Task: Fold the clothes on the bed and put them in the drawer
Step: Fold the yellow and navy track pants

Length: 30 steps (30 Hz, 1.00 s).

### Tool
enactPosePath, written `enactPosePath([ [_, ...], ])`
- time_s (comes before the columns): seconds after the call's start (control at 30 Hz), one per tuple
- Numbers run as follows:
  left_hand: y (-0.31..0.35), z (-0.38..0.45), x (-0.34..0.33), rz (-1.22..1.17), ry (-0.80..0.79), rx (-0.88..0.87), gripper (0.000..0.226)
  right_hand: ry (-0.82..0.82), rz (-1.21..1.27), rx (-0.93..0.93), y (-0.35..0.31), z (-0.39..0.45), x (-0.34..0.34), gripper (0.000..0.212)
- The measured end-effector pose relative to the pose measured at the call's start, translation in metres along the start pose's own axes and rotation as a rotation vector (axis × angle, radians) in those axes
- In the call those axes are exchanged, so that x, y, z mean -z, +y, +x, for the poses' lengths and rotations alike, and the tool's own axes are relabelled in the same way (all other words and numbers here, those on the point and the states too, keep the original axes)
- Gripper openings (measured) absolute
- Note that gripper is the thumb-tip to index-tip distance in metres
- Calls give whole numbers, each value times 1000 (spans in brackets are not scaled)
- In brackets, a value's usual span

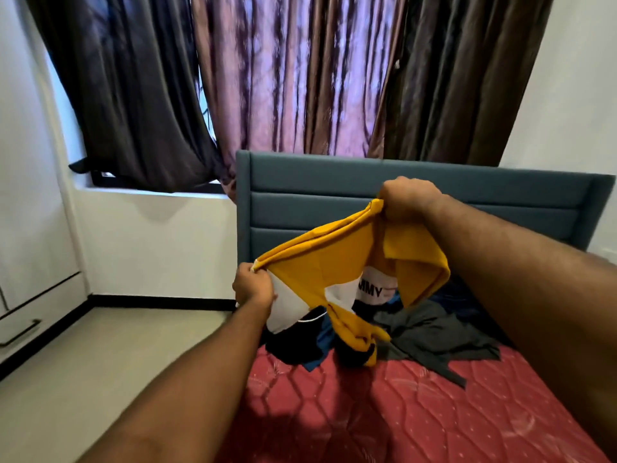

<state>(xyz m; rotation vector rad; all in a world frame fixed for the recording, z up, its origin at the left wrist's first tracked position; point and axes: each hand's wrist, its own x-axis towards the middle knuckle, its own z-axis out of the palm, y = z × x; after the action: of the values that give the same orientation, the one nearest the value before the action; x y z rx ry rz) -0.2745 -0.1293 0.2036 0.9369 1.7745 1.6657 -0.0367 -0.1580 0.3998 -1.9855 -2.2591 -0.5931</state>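
Note:
A yellow and white shirt (337, 259) with black lettering hangs stretched in the air above the bed. My left hand (253, 285) grips its lower left corner. My right hand (409, 198) grips its upper right corner, higher up, in front of the headboard. The shirt's lower end droops onto a pile of dark clothes (430, 332), grey, navy and black, heaped on the red quilted mattress (417, 416) near the headboard. A drawer (36, 315) with a dark handle shows low in the white wardrobe at the far left; it is closed.
The teal padded headboard (417, 185) stands behind the clothes. Dark and purple curtains (287, 75) hang over the window behind it. Beige floor (100, 355) lies between the bed's left side and the white wardrobe (26, 182). A white wall bounds the right.

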Motion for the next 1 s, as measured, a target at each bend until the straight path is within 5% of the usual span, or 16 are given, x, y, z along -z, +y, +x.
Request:
enactPosePath([
  [0.07,6,-10,6,-195,-10,18,13,-15,22,-32,5,-10,3,22],
  [0.13,-1,-11,22,-84,-54,-223,8,-4,66,-74,14,-22,6,23],
  [0.2,-21,-5,40,76,-248,-409,13,2,106,-93,25,-33,10,20],
  [0.27,-42,-1,54,291,-490,-419,16,-68,100,-61,33,-46,13,17],
  [0.37,-64,-18,69,469,-776,-188,18,-355,33,-45,37,-69,12,29],
  [0.47,-76,-41,82,305,-1095,201,28,-769,58,-52,47,-93,7,44],
  [0.53,-84,-41,89,215,-1168,360,26,-958,166,-82,55,-102,-6,51],
  [0.7,-98,-30,84,696,-1343,459,25,-1076,-107,-88,58,-100,-81,69],
  [0.83,-98,2,47,876,-1178,363,26,-890,-257,-75,45,-67,-141,64],
  [1.0,4,93,-13,602,-371,-293,14,42,160,-364,79,25,-99,29],
])
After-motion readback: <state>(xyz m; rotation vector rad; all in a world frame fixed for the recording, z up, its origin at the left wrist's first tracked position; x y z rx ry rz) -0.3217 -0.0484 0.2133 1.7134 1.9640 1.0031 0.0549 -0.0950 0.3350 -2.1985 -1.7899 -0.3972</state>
